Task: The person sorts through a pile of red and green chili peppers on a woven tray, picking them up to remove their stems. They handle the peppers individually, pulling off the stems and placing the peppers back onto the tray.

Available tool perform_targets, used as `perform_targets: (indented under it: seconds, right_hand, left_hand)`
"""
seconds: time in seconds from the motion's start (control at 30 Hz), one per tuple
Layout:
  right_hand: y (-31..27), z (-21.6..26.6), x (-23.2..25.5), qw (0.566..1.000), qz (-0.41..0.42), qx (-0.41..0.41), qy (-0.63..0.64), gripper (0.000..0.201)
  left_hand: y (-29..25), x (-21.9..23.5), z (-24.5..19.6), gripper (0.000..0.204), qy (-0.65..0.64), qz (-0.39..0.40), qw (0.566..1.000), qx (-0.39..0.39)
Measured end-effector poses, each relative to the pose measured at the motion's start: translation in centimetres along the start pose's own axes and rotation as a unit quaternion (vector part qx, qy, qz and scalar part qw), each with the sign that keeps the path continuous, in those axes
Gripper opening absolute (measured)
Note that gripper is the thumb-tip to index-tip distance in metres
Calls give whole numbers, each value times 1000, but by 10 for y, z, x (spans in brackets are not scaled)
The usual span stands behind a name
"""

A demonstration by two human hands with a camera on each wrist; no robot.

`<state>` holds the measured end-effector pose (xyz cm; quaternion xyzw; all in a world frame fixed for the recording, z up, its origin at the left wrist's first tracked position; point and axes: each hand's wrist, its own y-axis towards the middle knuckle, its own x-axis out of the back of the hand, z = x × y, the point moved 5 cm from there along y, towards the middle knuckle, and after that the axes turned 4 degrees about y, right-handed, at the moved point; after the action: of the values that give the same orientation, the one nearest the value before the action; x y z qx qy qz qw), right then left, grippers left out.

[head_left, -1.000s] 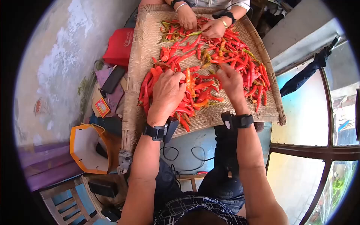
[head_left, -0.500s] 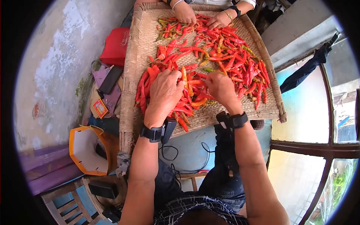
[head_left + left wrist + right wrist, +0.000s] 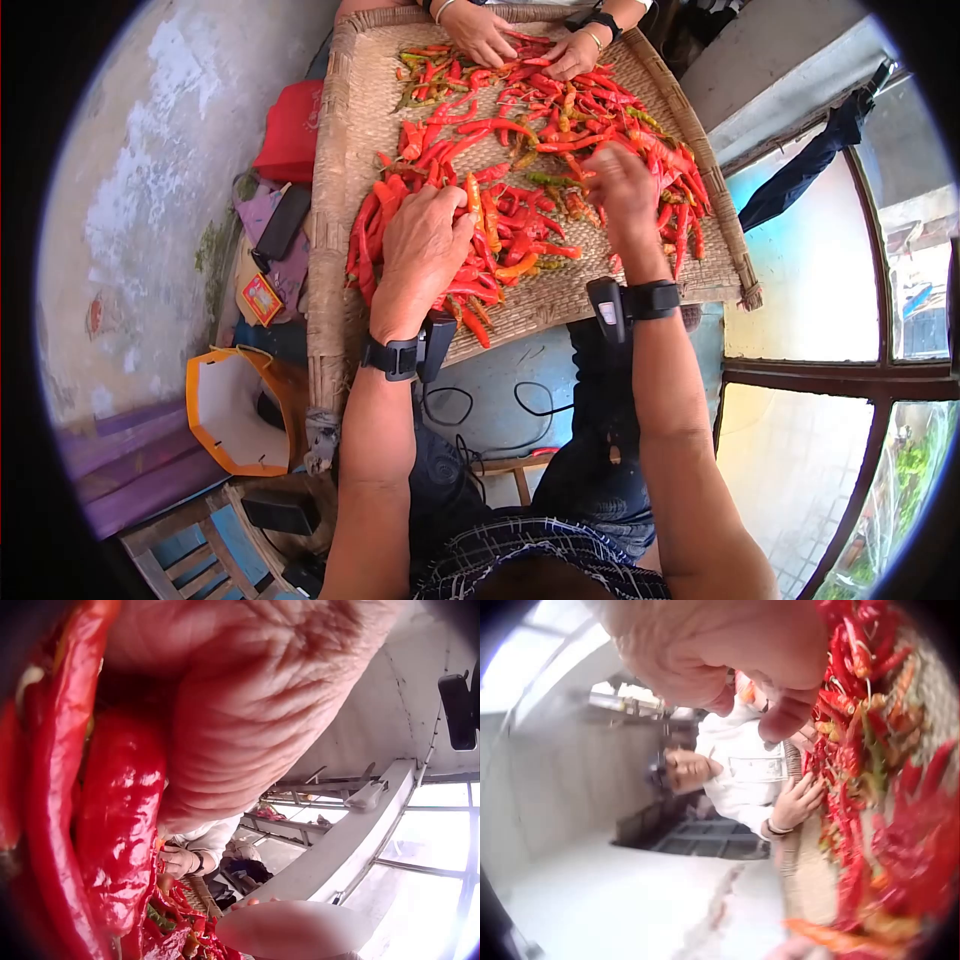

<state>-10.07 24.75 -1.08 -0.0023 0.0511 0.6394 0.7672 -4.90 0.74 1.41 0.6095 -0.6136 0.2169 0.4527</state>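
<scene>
Red chillies (image 3: 490,290) are heaped on a woven tray (image 3: 345,130), some orange or green. My left hand (image 3: 425,240) rests on the near left heap with bent fingers, the fingertips hidden; in the left wrist view, glossy red chillies (image 3: 124,825) lie against the palm (image 3: 247,697). Over the inner edge of the right heap, my right hand (image 3: 625,190) is blurred. From the right wrist view, this hand (image 3: 720,645) has loosely bent fingers, a gap between the tips and nothing visible held.
Across the tray, another person's hands (image 3: 480,35) touch chillies at the far edge. A red bag (image 3: 290,130), a dark case (image 3: 283,222) and an orange-edged box (image 3: 235,415) are at the left. Windows (image 3: 790,470) stand at the right.
My right hand went down to the middle chillies, then moved up and right. My left hand stays on its heap. The tray has shifted left in view. The other person's hands have moved.
</scene>
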Motion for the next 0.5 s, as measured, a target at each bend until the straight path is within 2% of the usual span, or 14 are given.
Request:
perform_targets:
  seconds: [0.03,0.07,0.1,0.13,0.2,0.23,0.3,0.33,0.47,0.5]
  right_hand:
    - [-1,-3,-9,970,57,37,-232,42]
    - [-3,-8,-21,905,83,201,-366,46]
    - [-10,-16,-37,794,104,355,-482,49]
    - [-17,-15,-45,795,103,354,-481,49]
    - [-24,-26,-53,792,130,185,-567,47]
    - [-24,-21,-58,792,127,183,-569,47]
    - [-20,-21,-57,782,124,97,-604,40]
    - [-19,-24,-57,778,130,97,-607,31]
    - [-21,-21,-59,789,148,80,-591,25]
    - [-23,-14,-59,820,123,96,-551,21]
  left_hand:
    - [0,0,-1,17,0,0,1000,-1]
    - [1,0,-1,18,-1,7,1000,1]
    - [1,0,0,18,-1,14,1000,3]
    - [0,0,2,18,1,16,1000,3]
    - [0,-2,3,22,-5,9,1000,-7]
    - [1,-2,1,22,-7,10,1000,-11]
    - [1,4,-1,29,-36,-32,999,15]
    - [1,4,1,35,-48,-38,998,11]
    - [3,9,1,34,-41,-82,996,12]
    - [4,16,-4,33,-23,-128,991,-20]
